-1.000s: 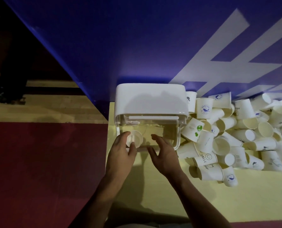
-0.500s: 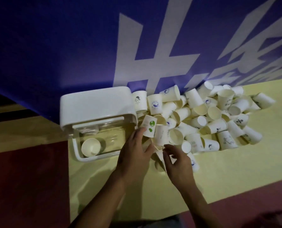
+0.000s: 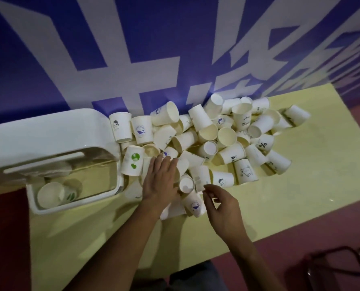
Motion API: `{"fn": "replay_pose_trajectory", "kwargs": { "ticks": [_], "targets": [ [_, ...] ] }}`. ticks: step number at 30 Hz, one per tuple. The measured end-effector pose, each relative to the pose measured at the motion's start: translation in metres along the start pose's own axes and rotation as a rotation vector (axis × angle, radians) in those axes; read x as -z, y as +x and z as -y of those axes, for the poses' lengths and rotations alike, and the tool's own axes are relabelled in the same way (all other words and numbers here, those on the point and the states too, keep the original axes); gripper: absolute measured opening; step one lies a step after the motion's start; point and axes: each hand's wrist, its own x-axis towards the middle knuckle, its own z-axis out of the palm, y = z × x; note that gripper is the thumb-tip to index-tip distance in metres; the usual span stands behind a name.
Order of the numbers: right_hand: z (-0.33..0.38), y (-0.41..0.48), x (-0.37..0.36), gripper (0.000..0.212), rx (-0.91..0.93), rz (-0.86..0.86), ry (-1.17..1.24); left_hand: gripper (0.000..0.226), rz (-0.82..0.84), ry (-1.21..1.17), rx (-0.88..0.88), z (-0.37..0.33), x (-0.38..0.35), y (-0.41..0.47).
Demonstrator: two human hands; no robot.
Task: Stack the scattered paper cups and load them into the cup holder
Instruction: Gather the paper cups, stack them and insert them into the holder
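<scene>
A: Which way do the cups [image 3: 208,131] point?
B: Every way. Some lie on their sides, others stand upside down, like the green cup [image 3: 133,160] just beside the holder [image 3: 44,135].
A: Where are the hands?
B: The left hand [image 3: 160,181] lies flat, fingers straight, on cups at the pile's near edge. The right hand [image 3: 221,204] hovers beside it, loosely curled and empty, next to a toppled cup [image 3: 195,204].
A: And the holder?
B: It's at the table's [image 3: 301,185] left end against the banner [image 3: 133,49], tray open toward us. An inside cup [image 3: 53,194] lies sideways, mouth to the left.
A: Any obstacles?
B: The green cup and its neighbours crowd between holder and hands.
</scene>
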Motion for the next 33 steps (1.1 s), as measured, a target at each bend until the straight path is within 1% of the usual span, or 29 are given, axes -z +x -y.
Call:
{"fn": "replay_pose_trajectory", "kwargs": {
  "ticks": [3, 6, 9, 12, 14, 17, 20, 22, 24, 27, 33],
  "targets": [
    [-0.011, 0.009, 0.016, 0.023, 0.006, -0.002, -0.009, 0.084, 0.012, 0.026, 0.036, -0.004, -0.002, 0.006],
    [-0.021, 0.019, 0.028, 0.022, -0.001, 0.007, -0.021, 0.078, -0.072, -0.035, 0.067, -0.007, 0.0, 0.007],
    [-0.026, 0.034, 0.04, 0.022, -0.024, -0.015, -0.015, 0.082, -0.147, -0.251, 0.152, -0.015, 0.015, 0.004],
    [-0.028, 0.057, 0.054, 0.025, -0.042, -0.054, 0.018, 0.078, -0.246, -0.5, 0.24, -0.028, 0.039, -0.001],
    [-0.029, 0.077, 0.063, 0.032, -0.024, -0.081, -0.002, 0.075, -0.301, -0.565, 0.24, -0.035, 0.05, -0.004],
    [-0.031, 0.115, 0.071, 0.054, 0.013, -0.084, -0.133, 0.079, -0.351, -0.602, 0.254, -0.046, 0.06, -0.007],
    [-0.029, 0.154, 0.073, 0.072, 0.028, -0.053, -0.262, 0.084, -0.33, -0.617, 0.3, -0.057, 0.064, -0.005],
    [-0.027, 0.175, 0.071, 0.08, 0.052, -0.025, -0.332, 0.084, -0.284, -0.696, 0.353, -0.062, 0.065, -0.003],
    [-0.029, 0.193, 0.068, 0.086, 0.086, 0.007, -0.437, 0.081, -0.279, -0.707, 0.372, -0.065, 0.063, -0.001],
    [-0.033, 0.215, 0.064, 0.088, 0.101, 0.064, -0.56, 0.078, -0.29, -0.705, 0.375, -0.067, 0.064, 0.002],
    [-0.039, 0.232, 0.064, 0.087, 0.124, 0.1, -0.558, 0.076, -0.27, -0.713, 0.384, -0.066, 0.068, 0.011]
  ]
}}
